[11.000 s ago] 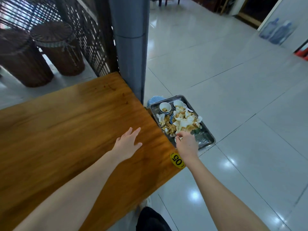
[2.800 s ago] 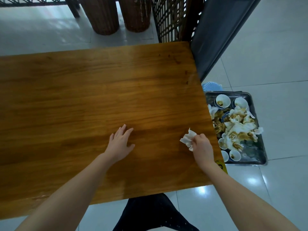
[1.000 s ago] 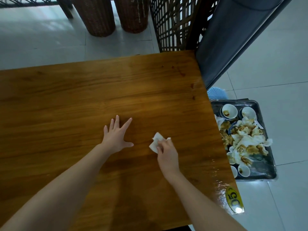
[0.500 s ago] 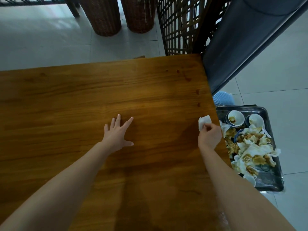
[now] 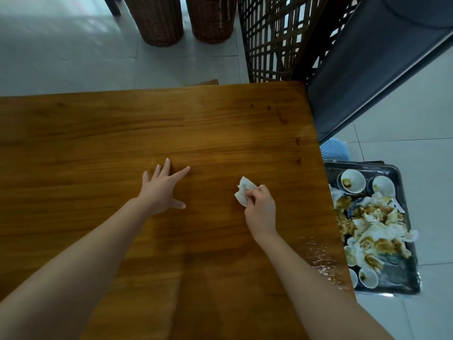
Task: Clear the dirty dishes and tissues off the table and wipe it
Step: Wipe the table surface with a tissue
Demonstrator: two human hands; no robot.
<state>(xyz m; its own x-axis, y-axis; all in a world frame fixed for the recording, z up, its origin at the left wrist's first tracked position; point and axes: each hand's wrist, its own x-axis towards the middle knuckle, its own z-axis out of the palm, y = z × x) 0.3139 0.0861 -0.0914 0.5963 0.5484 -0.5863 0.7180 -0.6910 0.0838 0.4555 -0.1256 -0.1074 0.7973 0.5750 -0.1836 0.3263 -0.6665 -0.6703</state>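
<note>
The wooden table [image 5: 98, 133] fills most of the view. My right hand [image 5: 259, 209] grips a crumpled white tissue [image 5: 243, 193] and holds it down on the tabletop, right of centre. My left hand [image 5: 163, 190] rests flat on the wood with fingers spread, a little to the left of it. Beside the table's right edge, a metal tray [image 5: 402, 278] on the floor holds small white bowls [image 5: 351, 180] with brown residue and a heap of soiled tissues [image 5: 375, 227]. A few dark spots mark the wood near the far right corner. A wet sheen shows near the right edge.
A dark grey pillar [image 5: 377, 62] and a lattice screen [image 5: 277, 38] stand at the table's far right corner. Two woven stools [image 5: 159, 18] stand on the tiled floor beyond the far edge. A pale blue ribbed object [image 5: 334, 150] lies behind the tray.
My right hand has drawn the tissue back left across the table from near its right edge. My left hand has stayed flat in place.
</note>
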